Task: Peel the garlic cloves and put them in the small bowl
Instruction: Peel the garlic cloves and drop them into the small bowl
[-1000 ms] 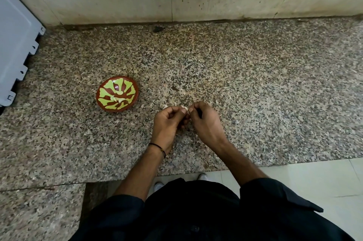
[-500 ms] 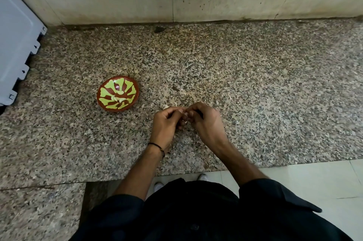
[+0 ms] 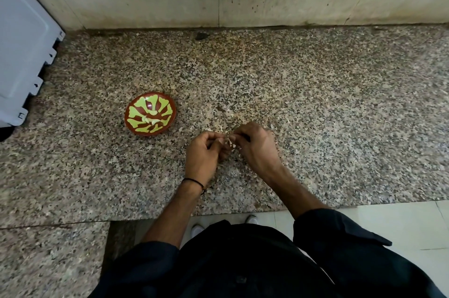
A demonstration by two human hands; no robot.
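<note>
While my left hand (image 3: 204, 154) and right hand (image 3: 257, 149) both pinch the garlic clove (image 3: 229, 143), I'd call it light and slippery. Grab the ends.

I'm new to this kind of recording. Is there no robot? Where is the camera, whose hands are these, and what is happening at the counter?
There is no machine. A person wears one wide-angle camera on the head, looking down, so the arms enter from the bottom. The left hand, with a black wrist thread, and the right hand meet over the granite counter and pinch a small garlic clove between their fingertips. To the left stands the small bowl, brown with a green pattern; pale pieces in it may be peeled cloves. A white appliance sits at the far left.
</note>
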